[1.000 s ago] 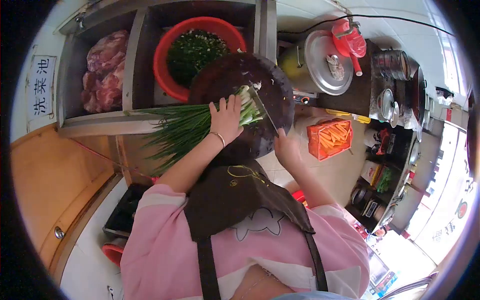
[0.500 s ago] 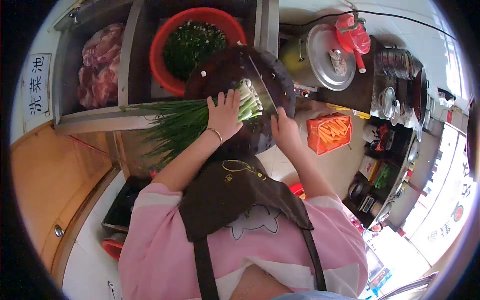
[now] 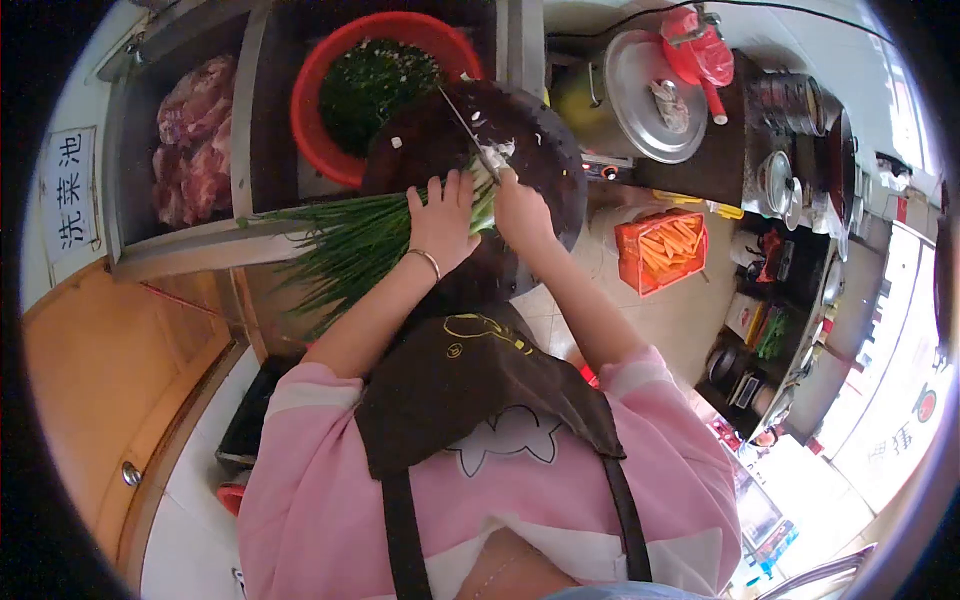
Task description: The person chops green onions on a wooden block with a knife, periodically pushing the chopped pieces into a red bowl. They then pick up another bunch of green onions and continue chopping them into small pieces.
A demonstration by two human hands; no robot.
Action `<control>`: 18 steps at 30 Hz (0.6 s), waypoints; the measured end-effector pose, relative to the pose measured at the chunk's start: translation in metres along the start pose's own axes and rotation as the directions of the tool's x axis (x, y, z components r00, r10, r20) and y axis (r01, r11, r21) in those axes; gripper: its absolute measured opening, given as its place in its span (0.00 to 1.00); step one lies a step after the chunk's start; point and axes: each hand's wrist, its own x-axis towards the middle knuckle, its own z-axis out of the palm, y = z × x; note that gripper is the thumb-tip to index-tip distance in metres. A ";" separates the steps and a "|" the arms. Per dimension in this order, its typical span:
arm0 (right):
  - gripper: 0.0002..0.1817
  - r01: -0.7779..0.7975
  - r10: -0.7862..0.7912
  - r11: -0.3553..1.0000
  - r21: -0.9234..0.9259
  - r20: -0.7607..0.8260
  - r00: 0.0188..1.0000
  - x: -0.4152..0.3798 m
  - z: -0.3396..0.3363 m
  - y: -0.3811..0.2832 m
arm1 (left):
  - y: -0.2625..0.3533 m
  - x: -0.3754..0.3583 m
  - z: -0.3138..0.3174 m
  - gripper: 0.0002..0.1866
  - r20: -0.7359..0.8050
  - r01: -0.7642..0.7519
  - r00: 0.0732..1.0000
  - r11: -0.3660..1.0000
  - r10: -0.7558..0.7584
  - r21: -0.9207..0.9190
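Note:
A bunch of green onions [image 3: 345, 240] lies across a dark round chopping board [image 3: 555, 130], its long leaves hanging past the left edge. My left hand [image 3: 445, 225] holds the bunch down near its white ends, fingers spread over the top. In my right hand [image 3: 522, 212], closed on the handle, is a kitchen knife [image 3: 460, 117]. The blade points up and left, at the cut end of the bunch and close to my left fingertips. White cut bits [image 3: 497, 152] sit just beyond the blade.
A red basin [image 3: 305, 110] of chopped greens stands behind the board's left side. Raw meat [image 3: 195, 150] lies in the sink at far left. To the right are a lidded pot [image 3: 625, 75] and, lower down, an orange basket [image 3: 655, 280] of carrots.
My right hand and the knife have moved left, over the onions' cut end beside my left hand. White trimmed bits now show on the board. My left hand stays on the bunch.

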 end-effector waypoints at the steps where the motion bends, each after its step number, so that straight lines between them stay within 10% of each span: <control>1: 0.09 0.036 -0.036 0.999 0.010 -0.005 0.999 0.008 0.002 0.005 | 0.000 -0.001 0.000 0.52 -0.014 0.007 1.000 1.000 -0.007 -0.002; 18: 0.10 -0.042 0.040 0.999 0.015 0.108 0.993 -0.040 0.002 0.023 | 0.000 -0.002 -0.005 0.50 0.013 0.007 1.000 1.000 -0.006 -0.021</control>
